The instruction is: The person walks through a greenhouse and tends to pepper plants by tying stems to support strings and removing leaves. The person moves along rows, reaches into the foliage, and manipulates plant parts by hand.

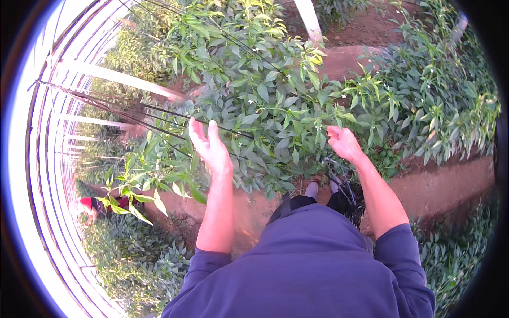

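In front of me grow leafy pepper plants point(274, 95) with small white flowers. My left hand point(210, 147) is raised at their left side, thumb and fingers apart, and nothing shows in it. Dark cords point(167, 113) slant down from the upper left and run past its fingertips. A leafy shoot point(139, 194) leans out to the left, below that hand. My right hand point(344, 142) is at the foliage with its fingers curled. Leaves and a thin stem touch the view of its fingertips; whether they are pinched on anything cannot be made out.
A tangle of dark strands point(352, 194) hangs by my legs above the soil path point(445, 190). Pale posts point(123, 79) and the curved greenhouse frame point(37, 159) rise at left. Another person in red point(86, 203) is among plants farther along. More plants point(449, 250) grow behind me.
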A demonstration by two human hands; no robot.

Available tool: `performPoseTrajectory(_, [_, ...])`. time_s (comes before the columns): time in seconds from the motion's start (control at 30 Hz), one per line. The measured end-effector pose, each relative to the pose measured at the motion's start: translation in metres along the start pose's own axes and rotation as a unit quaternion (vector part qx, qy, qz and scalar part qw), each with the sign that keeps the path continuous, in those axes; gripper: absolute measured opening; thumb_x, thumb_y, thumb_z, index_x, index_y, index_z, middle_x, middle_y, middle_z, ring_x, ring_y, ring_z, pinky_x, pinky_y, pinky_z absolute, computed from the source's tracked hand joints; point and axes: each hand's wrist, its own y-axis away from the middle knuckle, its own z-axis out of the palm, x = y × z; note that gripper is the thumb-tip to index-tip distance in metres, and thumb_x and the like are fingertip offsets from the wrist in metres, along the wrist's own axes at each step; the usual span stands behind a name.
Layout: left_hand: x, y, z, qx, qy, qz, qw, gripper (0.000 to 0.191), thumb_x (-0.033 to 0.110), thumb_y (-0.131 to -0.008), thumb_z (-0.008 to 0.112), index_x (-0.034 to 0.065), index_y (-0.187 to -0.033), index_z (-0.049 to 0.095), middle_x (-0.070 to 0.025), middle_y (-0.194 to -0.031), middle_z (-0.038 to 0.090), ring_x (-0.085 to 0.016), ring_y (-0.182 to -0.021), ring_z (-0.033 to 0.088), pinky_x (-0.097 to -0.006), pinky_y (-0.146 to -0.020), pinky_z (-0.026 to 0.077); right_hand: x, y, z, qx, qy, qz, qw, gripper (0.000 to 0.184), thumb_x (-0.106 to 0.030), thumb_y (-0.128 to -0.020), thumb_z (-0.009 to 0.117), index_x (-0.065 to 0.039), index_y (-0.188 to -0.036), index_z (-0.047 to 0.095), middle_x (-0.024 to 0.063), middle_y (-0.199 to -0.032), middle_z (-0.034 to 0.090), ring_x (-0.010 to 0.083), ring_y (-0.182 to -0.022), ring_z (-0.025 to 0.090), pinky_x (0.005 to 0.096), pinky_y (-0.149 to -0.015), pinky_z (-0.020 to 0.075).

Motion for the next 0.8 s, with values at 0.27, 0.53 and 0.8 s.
performPoseTrajectory(0.27, [0.009, -0.015, -0.006, 0.029, 0.128, -0.155, 0.979, 0.035, 0.033, -0.111, 0.054, 0.0029, -0.128, 0.059, -0.0151, -0.132, 0.067, -0.026, -0.124, 0.063, -0.0421, -0.115, 0.044, -0.024, -0.046, -0.005, -0.053, -0.201, 0.082, 0.975, 0.071, -0.044, -0.097, 0.074, 0.000, -0.149, 0.055, 0.0107, -0.115, 0.074, 0.0159, -0.086, 0.068, 0.0344, -0.081, 0.0572])
performPoseTrajectory(0.53, [0.011, -0.030, -0.014, -0.023, 0.112, -0.227, 0.967, 0.025, 0.028, -0.107, 0.062, 0.0064, -0.117, 0.068, -0.0049, -0.092, 0.071, -0.018, -0.086, 0.068, -0.0340, -0.088, 0.055, -0.110, -0.105, 0.013, -0.050, -0.177, -0.007, 0.983, 0.027, -0.030, -0.099, 0.073, -0.003, -0.103, 0.076, 0.0022, -0.075, 0.070, 0.0103, -0.061, 0.061, 0.0278, -0.056, 0.0501])
performPoseTrajectory(0.8, [0.010, -0.050, -0.024, -0.126, 0.102, -0.263, 0.951, 0.030, 0.023, -0.100, 0.074, 0.0069, -0.124, 0.069, -0.0045, -0.102, 0.076, -0.014, -0.080, 0.071, -0.0305, -0.079, 0.058, -0.258, -0.121, 0.088, -0.160, -0.028, -0.090, 0.983, 0.034, -0.030, -0.102, 0.064, 0.002, -0.102, 0.077, 0.0082, -0.086, 0.079, 0.0140, -0.068, 0.071, 0.0315, -0.070, 0.0569])
